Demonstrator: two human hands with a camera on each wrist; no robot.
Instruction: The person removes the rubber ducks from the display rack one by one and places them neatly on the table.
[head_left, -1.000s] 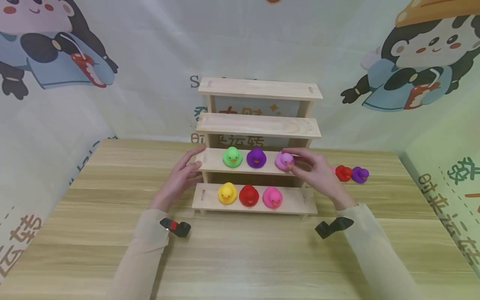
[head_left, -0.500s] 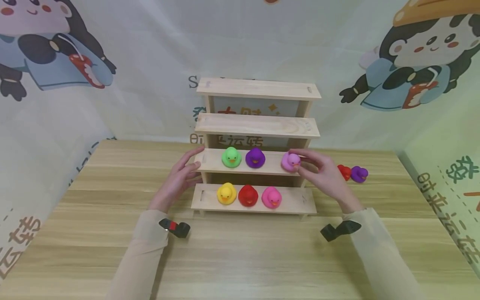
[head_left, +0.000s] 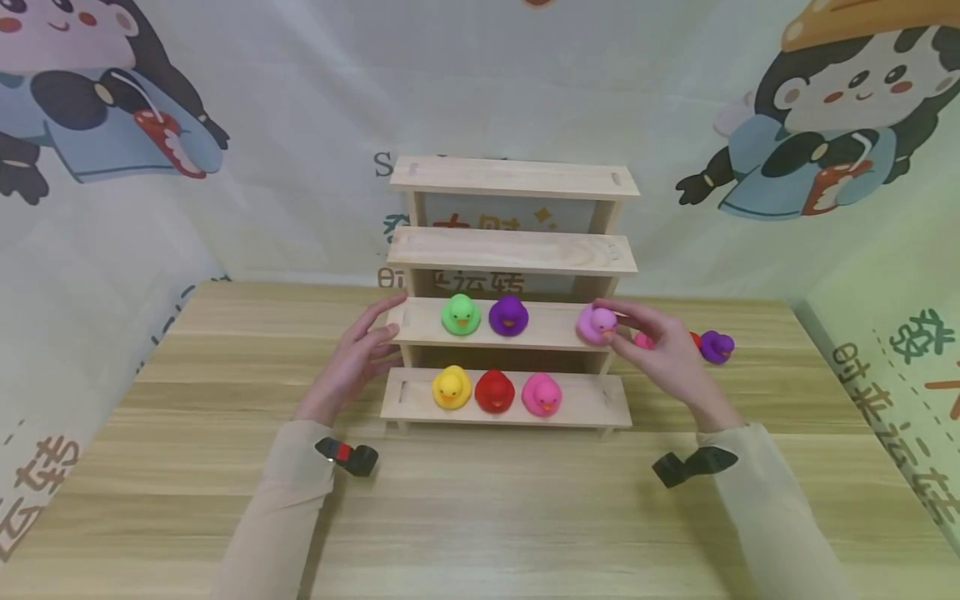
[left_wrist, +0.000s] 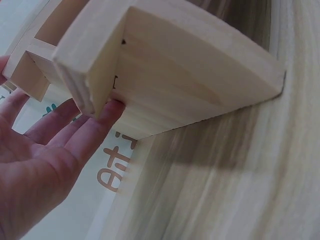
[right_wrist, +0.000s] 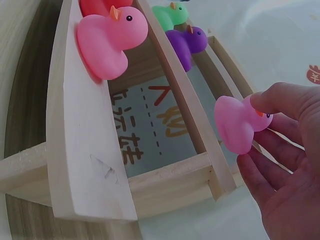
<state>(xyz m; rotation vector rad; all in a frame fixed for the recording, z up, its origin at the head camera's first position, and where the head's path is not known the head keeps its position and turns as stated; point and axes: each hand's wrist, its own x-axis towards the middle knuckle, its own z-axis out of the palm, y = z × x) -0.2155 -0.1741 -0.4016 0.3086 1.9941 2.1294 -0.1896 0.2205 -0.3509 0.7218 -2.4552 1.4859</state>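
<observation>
In the head view, my right hand [head_left: 660, 346] pinches a light pink rubber duck [head_left: 596, 325] at the right end of the second shelf from the bottom. The right wrist view shows the thumb at this duck's head [right_wrist: 240, 122] and the fingers behind and beneath it. On the same shelf sit a green duck [head_left: 461, 315] and a purple duck [head_left: 508, 316]. My left hand [head_left: 360, 358] rests against the left end of the wooden stepped rack [head_left: 513, 252], its fingers fairly straight. In the left wrist view its fingertips touch the wood near a corner [left_wrist: 95, 95].
The lowest shelf bears a yellow duck [head_left: 452, 387], a red duck [head_left: 495, 392] and a hot pink duck [head_left: 542, 394]. More ducks lie on the table right of the rack, among them a purple one [head_left: 717, 347], partly behind my right hand. A printed cloth [head_left: 300, 125] hangs behind.
My right hand has moved rightward along the second shelf with the light pink duck, widening the gap to the purple duck. My left hand stays at the rack's left end.
</observation>
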